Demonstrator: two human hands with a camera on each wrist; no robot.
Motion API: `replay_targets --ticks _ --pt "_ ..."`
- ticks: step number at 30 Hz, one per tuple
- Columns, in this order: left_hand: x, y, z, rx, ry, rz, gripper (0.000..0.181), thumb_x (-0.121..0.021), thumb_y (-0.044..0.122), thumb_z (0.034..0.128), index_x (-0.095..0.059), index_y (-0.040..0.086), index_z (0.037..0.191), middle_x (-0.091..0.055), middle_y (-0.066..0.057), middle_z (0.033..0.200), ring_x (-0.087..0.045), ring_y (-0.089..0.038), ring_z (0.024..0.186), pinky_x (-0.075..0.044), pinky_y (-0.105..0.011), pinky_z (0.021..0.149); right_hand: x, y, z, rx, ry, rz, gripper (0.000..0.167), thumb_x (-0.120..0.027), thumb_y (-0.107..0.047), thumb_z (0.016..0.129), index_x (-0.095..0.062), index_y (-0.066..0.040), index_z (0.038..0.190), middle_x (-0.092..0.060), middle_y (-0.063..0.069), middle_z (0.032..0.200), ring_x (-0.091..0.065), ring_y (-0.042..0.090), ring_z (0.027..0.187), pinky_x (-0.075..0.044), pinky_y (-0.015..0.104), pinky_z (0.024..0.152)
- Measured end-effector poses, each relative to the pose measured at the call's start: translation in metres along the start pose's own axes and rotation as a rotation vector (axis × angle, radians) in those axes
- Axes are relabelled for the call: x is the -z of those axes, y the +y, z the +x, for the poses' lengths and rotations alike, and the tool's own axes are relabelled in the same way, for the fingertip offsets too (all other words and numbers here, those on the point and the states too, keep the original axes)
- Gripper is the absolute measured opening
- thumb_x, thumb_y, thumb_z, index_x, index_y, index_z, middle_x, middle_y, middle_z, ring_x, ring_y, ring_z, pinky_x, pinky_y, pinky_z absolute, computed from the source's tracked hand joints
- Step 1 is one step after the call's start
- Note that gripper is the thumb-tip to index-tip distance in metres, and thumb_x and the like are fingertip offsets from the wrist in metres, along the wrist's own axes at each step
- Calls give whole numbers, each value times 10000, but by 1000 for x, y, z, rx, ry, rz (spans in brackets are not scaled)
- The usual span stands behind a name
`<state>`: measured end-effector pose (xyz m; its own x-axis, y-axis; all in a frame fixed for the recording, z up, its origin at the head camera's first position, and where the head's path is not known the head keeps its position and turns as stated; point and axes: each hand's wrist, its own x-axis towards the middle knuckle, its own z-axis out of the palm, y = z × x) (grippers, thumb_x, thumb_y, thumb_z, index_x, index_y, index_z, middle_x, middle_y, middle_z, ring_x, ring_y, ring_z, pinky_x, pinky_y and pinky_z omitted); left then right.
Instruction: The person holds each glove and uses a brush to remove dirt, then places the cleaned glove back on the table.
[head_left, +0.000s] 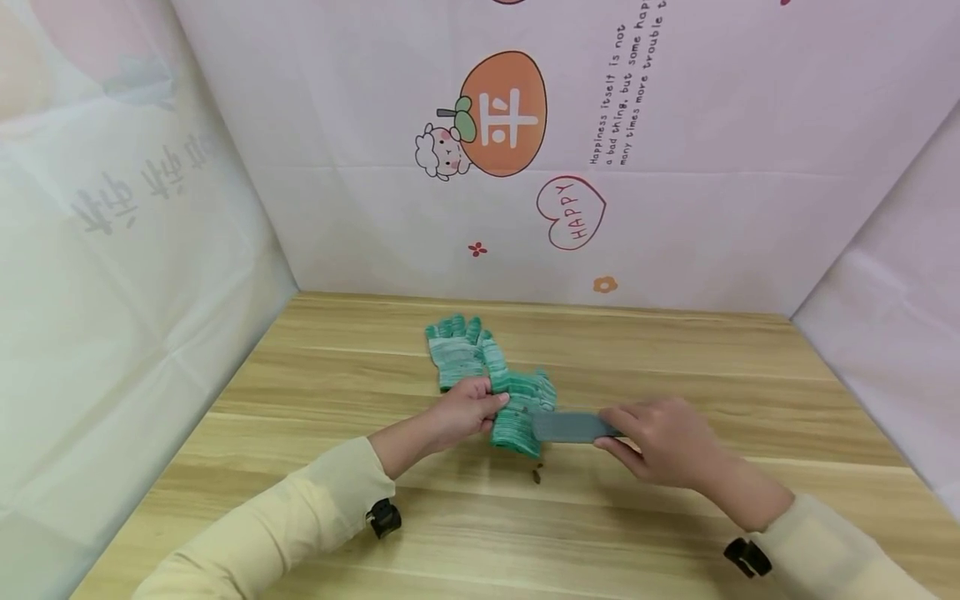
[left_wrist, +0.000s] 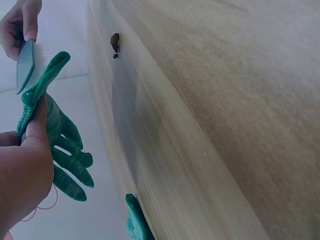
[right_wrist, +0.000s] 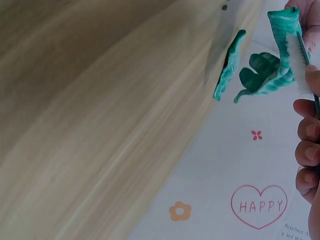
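Note:
A green-and-white knit glove (head_left: 517,417) is pinched between the thumb and fingers of my left hand (head_left: 468,408), raised over the table. My right hand (head_left: 663,442) grips a grey-blue brush (head_left: 572,427) by its end. White bristles (right_wrist: 297,62) show in the right wrist view, lying against the glove's cuff. Behind the left hand, a second matching glove (head_left: 456,354) lies flat on the wooden table. Small dark brown crumbs (head_left: 537,477) sit on the wood below the held glove, also visible as a dark clump (left_wrist: 115,43) in the left wrist view.
The wood-grain table (head_left: 337,358) meets a white printed cloth wall (head_left: 375,167) at the back. More white cloth hangs at the left side (head_left: 112,275) and the right side (head_left: 892,275). Black bands (head_left: 384,517) are on both wrists over cream sleeves.

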<state>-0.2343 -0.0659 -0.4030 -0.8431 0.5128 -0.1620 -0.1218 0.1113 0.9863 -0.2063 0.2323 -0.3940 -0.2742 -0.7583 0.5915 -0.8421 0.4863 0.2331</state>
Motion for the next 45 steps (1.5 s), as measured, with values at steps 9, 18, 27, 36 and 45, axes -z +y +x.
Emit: replay_targets --ticks 9,18,27,36,45 --pt "3 -2 3 -11 -6 -9 247 -434 98 1048 -402 59 807 -271 4 606 -213 -153 543 -248 -302 588 11 14 1 -48 34 5 472 -438 -471 1016 -650 -70 883 -575 -65 597 -391 -20 426 -350 201 383" --pt "0 -1 2 -21 -38 -3 298 -430 81 1047 -374 72 754 -257 6 609 -200 -165 556 -251 -316 606 2 11 18 -96 83 -92 505 -392 -506 1023 -617 -74 888 -510 -65 577 -360 21 412 -187 181 377" --pt "3 -2 0 -20 -28 5 194 -434 96 1048 -468 41 865 -316 5 623 -244 -149 569 -274 -288 595 1 18 2 -168 38 -89 551 -322 -530 1029 -572 -87 817 -391 -115 567 -292 -6 460 -210 188 402" --pt "0 1 0 -11 -46 -21 245 -414 93 1054 -422 59 812 -260 4 614 -202 -157 552 -257 -308 602 4 8 14 -137 64 -67 522 -385 -530 1014 -625 -86 880 -520 -79 579 -334 -9 427 -223 187 371" --pt "-1 3 -1 3 -36 -70 209 -400 78 1056 -437 38 855 -229 2 620 -172 -151 542 -227 -314 595 -3 -9 22 -88 63 -35 460 -401 -478 1029 -591 -105 838 -458 -106 568 -312 5 432 -227 167 392"
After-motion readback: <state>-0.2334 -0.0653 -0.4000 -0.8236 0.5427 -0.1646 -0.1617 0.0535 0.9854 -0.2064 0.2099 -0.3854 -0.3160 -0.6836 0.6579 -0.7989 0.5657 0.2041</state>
